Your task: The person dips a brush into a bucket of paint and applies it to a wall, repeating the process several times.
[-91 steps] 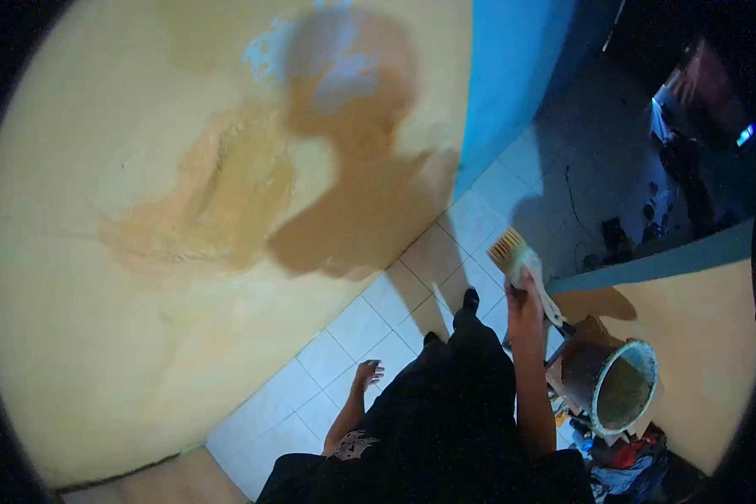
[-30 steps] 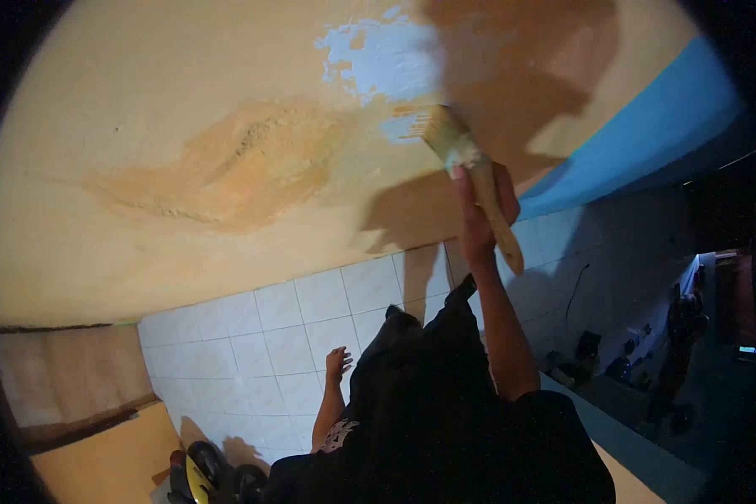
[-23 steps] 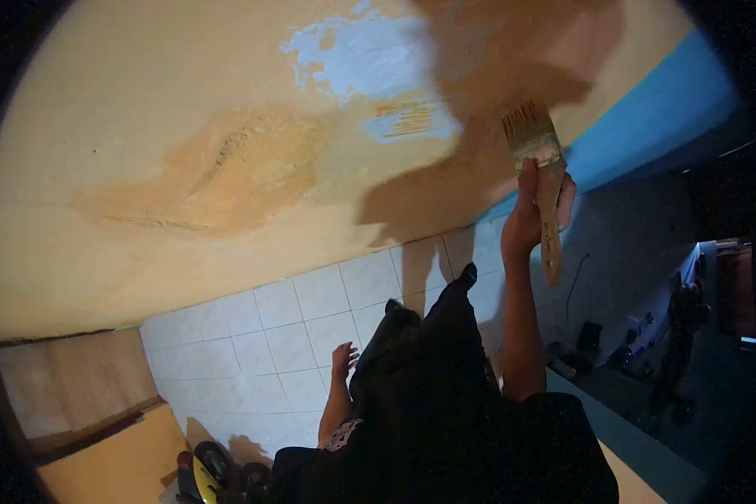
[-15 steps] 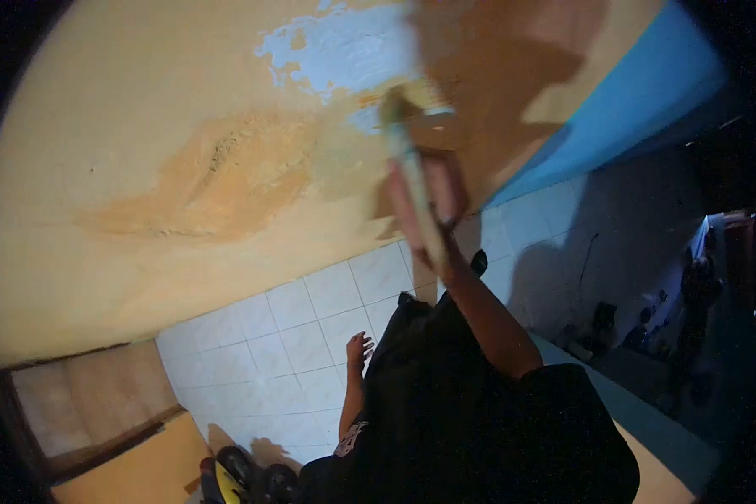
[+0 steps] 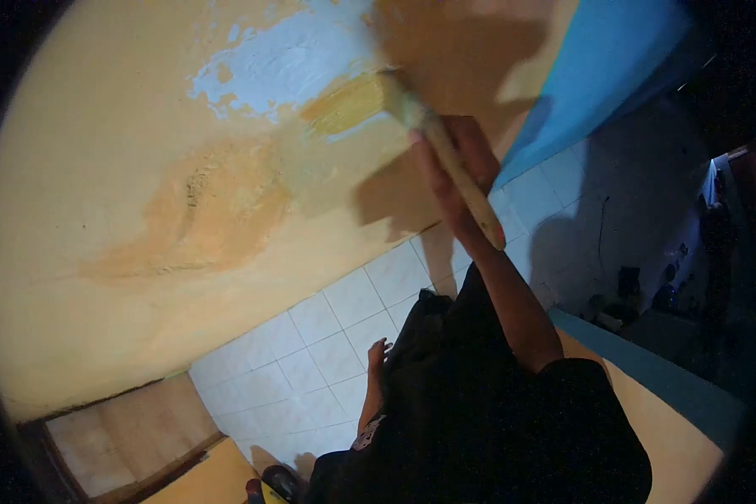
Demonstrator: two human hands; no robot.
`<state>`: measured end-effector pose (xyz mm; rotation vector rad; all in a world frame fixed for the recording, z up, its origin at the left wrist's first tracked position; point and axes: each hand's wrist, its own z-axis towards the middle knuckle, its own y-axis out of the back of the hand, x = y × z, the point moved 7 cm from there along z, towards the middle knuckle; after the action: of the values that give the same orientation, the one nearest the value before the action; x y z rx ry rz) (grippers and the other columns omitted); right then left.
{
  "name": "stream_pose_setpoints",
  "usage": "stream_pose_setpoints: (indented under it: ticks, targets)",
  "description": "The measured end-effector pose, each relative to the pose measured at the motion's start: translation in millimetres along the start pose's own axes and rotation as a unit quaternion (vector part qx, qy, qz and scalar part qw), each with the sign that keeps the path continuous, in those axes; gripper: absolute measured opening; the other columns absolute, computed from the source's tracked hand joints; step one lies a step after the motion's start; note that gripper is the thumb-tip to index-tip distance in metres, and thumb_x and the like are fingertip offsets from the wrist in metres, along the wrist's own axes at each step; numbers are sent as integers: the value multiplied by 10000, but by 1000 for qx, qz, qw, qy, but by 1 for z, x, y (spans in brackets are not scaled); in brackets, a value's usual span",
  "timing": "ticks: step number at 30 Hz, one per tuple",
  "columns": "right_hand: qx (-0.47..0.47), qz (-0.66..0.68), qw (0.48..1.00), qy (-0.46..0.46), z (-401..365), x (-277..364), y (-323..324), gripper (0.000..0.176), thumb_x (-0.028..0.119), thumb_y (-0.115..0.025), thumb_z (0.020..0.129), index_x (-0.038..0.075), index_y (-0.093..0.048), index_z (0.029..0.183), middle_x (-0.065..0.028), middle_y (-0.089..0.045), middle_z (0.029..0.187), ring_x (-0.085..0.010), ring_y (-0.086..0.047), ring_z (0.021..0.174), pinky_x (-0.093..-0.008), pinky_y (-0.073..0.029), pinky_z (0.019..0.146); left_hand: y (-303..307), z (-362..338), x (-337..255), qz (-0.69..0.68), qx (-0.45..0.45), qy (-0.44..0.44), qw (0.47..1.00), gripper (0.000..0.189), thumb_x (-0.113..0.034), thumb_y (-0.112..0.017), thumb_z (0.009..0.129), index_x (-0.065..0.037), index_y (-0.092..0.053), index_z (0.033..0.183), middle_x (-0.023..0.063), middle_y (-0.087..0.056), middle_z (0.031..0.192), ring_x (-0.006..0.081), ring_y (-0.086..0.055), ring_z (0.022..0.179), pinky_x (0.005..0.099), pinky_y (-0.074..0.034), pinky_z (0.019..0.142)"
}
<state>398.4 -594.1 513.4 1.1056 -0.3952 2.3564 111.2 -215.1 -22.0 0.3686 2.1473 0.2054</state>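
My right hand is closed round the handle of a paintbrush with a pale wooden handle. The brush's bristles touch the wall at the end of a fresh yellow paint stroke. That stroke lies over the lower right part of a white patch. To the lower left, the wall has a rough, orange-brown damaged area. Down beside my body hangs my left hand, its fingers loosely apart and holding nothing.
A white tiled floor runs along the foot of the wall. To the right the wall is blue. A brown wooden door stands at the lower left, near dark and yellow objects. Dim items lie in the dark right side.
My view has turned, and the wall's patches sit further left. The yellow paint now covers a wider strip of the white patch. My right hand keeps hold of the paintbrush.
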Motion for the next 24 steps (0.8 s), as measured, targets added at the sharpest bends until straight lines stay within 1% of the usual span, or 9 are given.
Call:
stream_pose_setpoints:
  ticks: [2,4,5,10,13,17,19,22,24]
  targets:
    - [-36,-6,999,-9,8,1,12,148,53,-672,754,30,-590,875,-86,-582,803,-190,-563,699,-293,-461,626,-2,-1,-17,-45,-17,-65,997,372,-284,-534,843,-52,-531,1133,96,-619,961,234,-618,852,377,-496,689]
    - [-71,-7,997,-16,9,5,15,128,58,-668,764,31,-593,865,-78,-585,798,-178,-561,701,-290,-457,623,-4,-7,-21,-230,-64,224,945,380,-268,-519,853,-15,-513,1137,103,-614,967,221,-612,800,354,-502,650]
    - [-47,-33,998,3,8,13,8,120,53,-656,781,21,-579,867,-72,-573,791,-155,-546,705,-276,-447,628,-4,-12,-37,-228,-78,250,938,365,-224,-502,868,15,-496,1143,113,-606,965,216,-607,776,335,-515,649]
    - [34,22,994,104,-21,35,-49,151,-31,-677,706,9,-601,831,-108,-583,780,-212,-570,665,-302,-475,607,-9,-14,-27,-242,-62,205,946,327,-145,-511,882,11,-493,1169,155,-596,1054,242,-605,968,353,-513,767]
    - [72,35,990,112,-26,44,-59,205,-47,-676,680,14,-605,862,-115,-593,782,-233,-577,652,-321,-485,592,-9,-1,-29,273,32,-74,959,384,-162,-632,817,45,-524,1122,216,-557,1120,285,-609,964,356,-516,769]
    - [4,-28,987,158,-10,34,-25,240,42,-670,727,41,-586,952,-103,-579,832,-227,-576,704,-300,-480,637,-7,6,-13,134,34,-14,990,442,-187,-653,799,47,-510,1146,208,-562,1119,288,-605,972,359,-511,798]
    - [-24,-24,999,-2,5,20,7,187,59,-665,756,41,-583,923,-92,-585,826,-187,-569,715,-279,-467,651,-8,1,-21,-55,-1,41,998,475,-207,-662,790,53,-503,1154,211,-559,1123,295,-597,986,354,-512,806]
    - [-84,-55,995,19,17,4,27,117,105,-616,834,29,-534,870,-45,-538,751,-114,-491,657,-263,-413,569,-10,18,-15,241,42,-103,964,471,-205,-640,805,60,-493,1165,220,-550,1135,287,-582,1017,342,-507,813]
    - [-85,-9,996,5,13,9,19,114,93,-631,823,31,-537,843,-27,-531,768,-91,-471,666,-245,-405,574,-8,5,-38,128,32,-53,990,475,-203,-626,816,57,-476,1184,220,-539,1149,278,-576,1030,342,-508,810]
